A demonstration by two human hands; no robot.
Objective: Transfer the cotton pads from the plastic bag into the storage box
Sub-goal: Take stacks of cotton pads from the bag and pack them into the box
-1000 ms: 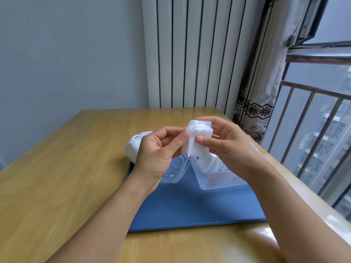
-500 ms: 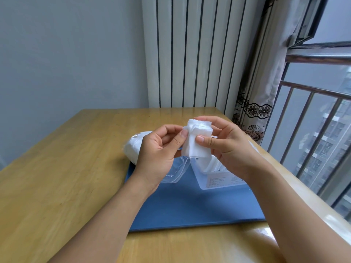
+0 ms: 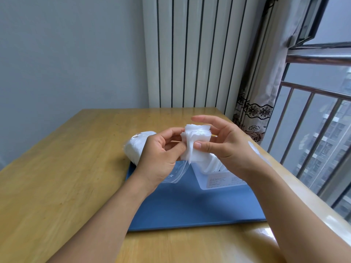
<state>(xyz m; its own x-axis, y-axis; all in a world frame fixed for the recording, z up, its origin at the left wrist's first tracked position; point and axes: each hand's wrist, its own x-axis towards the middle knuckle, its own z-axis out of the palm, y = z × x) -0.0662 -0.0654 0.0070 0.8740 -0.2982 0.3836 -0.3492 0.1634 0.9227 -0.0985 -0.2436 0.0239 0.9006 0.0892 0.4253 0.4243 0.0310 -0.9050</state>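
Fingers of the left hand (image 3: 161, 154) pinch the pads (image 3: 196, 144) on one side; the right hand (image 3: 226, 147) holds them by thumb, its upper fingers straight. The stack hangs above the blue mat (image 3: 190, 205). On the mat's far end stands the box (image 3: 218, 177), more pads inside; the bag (image 3: 135, 147) lies at its far left corner.

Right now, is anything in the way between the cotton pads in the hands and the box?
Nothing visible blocks it. The stack of cotton pads, held by the left hand and right hand, sits just above the open storage box, which already holds pads.
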